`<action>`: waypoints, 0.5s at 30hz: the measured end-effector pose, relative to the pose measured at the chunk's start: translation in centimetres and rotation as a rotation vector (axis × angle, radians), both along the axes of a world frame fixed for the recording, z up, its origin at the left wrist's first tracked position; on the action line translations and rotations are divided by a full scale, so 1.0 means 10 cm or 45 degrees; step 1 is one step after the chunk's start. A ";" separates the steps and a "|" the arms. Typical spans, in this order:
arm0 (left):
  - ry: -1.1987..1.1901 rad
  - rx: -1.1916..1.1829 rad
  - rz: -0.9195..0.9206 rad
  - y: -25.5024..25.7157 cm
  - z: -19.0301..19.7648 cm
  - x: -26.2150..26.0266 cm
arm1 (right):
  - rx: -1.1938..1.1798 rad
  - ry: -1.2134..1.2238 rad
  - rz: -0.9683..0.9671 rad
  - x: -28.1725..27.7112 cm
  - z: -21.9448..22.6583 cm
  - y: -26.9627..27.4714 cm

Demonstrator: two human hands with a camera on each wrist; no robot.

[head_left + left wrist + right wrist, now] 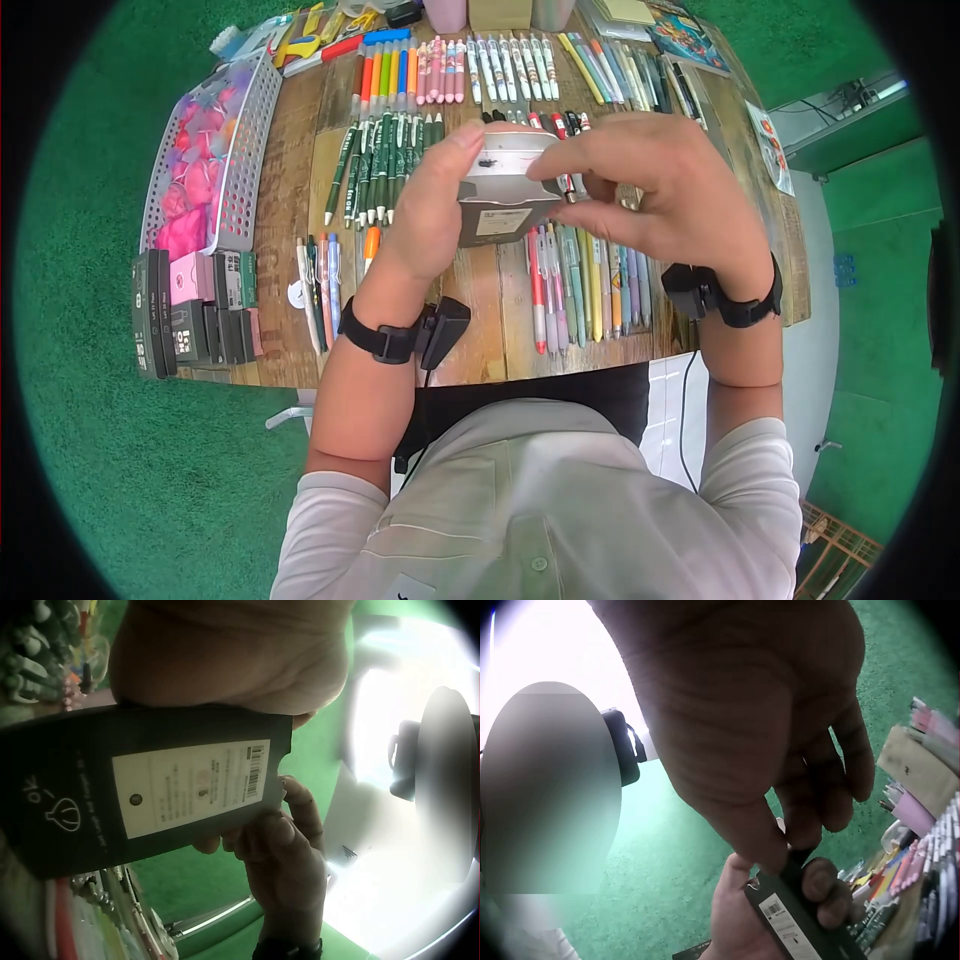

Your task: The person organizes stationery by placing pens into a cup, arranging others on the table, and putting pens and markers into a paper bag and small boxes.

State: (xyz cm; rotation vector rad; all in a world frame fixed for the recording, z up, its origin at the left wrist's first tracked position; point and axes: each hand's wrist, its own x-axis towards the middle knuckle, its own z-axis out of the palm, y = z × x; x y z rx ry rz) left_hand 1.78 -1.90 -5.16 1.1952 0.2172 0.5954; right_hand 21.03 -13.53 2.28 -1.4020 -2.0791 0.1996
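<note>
A dark box (pixel 495 222) is held up over the table by the left hand (pixel 432 205). Its end flap stands raised, showing a pale inside (pixel 500 160). The left hand grips the box along its side, and in the right wrist view its fingers (pixel 829 892) wrap the far face. At the flap end, the right hand (pixel 665 190) pinches the box edge between thumb and forefinger. The left wrist view shows a white barcode label (pixel 191 787) and a bulb-shaped line drawing on the box. The box's contents are hidden.
Rows of pens (pixel 510 70) cover the wooden table (pixel 275 210), with green pens (pixel 375 165) left of the box and pastel ones (pixel 590 285) in front. A white perforated basket (pixel 240 170) of pink items stands left, behind several small boxes (pixel 205 310).
</note>
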 end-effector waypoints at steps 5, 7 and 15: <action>0.005 0.016 0.009 -0.09 0.05 0.01 | -0.144 -0.172 -0.188 -0.30 0.16 -0.09; -0.006 0.017 -0.022 -0.11 0.07 0.03 | -0.214 -0.225 -0.278 -0.41 0.18 -0.06; -0.008 0.202 0.016 -0.03 -0.01 0.03 | -0.239 0.075 -0.220 -0.54 0.11 0.01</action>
